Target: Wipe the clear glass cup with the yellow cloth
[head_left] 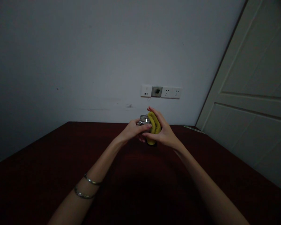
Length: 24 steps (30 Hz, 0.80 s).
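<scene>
My left hand [133, 128] is closed around a small shiny object [144, 119], clear or silvery, that looks like glass or foil; its exact kind I cannot make out. In my right hand [165, 132] is a folded yellow cloth [155, 123], gripped between thumb and fingers. The cloth touches the right side of the shiny object, and the two hands meet over the far part of the table. Part of the shiny object is hidden behind my left thumb and the cloth. Two metal bangles circle my left forearm.
Beneath my hands spreads a dark red tabletop [61, 156]. Its far edge meets a pale wall [96, 62] with several socket plates [170, 92]. On the right stands a light panelled door [253, 93]. A thin flat strip [193, 129] lies at the far right corner.
</scene>
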Available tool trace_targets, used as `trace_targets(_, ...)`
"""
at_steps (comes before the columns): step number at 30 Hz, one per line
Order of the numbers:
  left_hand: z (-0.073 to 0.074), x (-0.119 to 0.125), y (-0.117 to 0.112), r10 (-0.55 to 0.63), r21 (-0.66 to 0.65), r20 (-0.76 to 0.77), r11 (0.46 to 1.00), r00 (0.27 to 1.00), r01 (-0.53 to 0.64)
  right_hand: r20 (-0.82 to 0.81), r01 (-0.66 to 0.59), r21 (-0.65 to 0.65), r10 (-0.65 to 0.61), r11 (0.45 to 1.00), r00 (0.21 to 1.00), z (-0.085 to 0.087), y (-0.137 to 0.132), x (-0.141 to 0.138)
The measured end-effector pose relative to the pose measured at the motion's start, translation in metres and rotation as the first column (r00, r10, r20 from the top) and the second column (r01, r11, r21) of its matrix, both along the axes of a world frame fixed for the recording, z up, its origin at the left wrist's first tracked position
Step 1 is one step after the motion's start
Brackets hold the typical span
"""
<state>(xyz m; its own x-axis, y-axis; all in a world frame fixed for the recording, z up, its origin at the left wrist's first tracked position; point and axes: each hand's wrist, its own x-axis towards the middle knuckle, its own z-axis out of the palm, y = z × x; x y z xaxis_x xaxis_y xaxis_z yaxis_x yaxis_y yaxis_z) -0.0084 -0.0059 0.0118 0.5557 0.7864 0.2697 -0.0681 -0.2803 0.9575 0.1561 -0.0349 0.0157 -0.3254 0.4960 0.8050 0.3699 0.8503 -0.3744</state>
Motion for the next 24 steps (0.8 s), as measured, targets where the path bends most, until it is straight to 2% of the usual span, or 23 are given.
trace_targets(3, 0.000, -0.004, 0.002, -0.033, 0.015, -0.055, 0.999, 0.998, 0.034, -0.039, 0.000, -0.006, -0.001, 1.000, 0.999, -0.002, 0.002, -0.001)
trace_targets(7, -0.002, -0.011, 0.005, -0.156, 0.050, -0.097, 0.986, 0.983, 0.161, -0.166, -0.047, -0.094, 0.031, 0.994, 0.986, -0.004, 0.004, -0.002)
trace_targets(10, -0.003, -0.013, 0.006, -0.117, 0.078, -0.118, 0.989, 0.986, 0.127, -0.329, -0.109, -0.225, 0.030, 0.968, 0.944, -0.004, 0.008, -0.004)
trace_targets(13, -0.005, -0.010, 0.005, -0.012, 0.094, -0.150, 0.995, 0.989, 0.027, -0.480, -0.195, -0.390, -0.018, 0.900, 0.877, -0.004, 0.012, -0.007)
trace_targets(17, -0.008, -0.009, 0.008, 0.078, 0.118, -0.128, 0.991, 0.989, -0.063, -0.624, -0.319, -0.559, -0.135, 0.765, 0.770, -0.008, 0.018, -0.014)
trace_targets(20, -0.011, -0.011, 0.014, 0.141, 0.114, -0.113, 0.985, 0.984, -0.128, -0.685, -0.422, -0.607, -0.173, 0.674, 0.708, -0.010, 0.020, -0.017)
trace_targets(24, -0.015, -0.012, 0.019, 0.159, 0.173, -0.094, 0.975, 0.983, -0.142, -0.699, -0.479, -0.636, -0.189, 0.605, 0.690, -0.007, 0.015, -0.020)
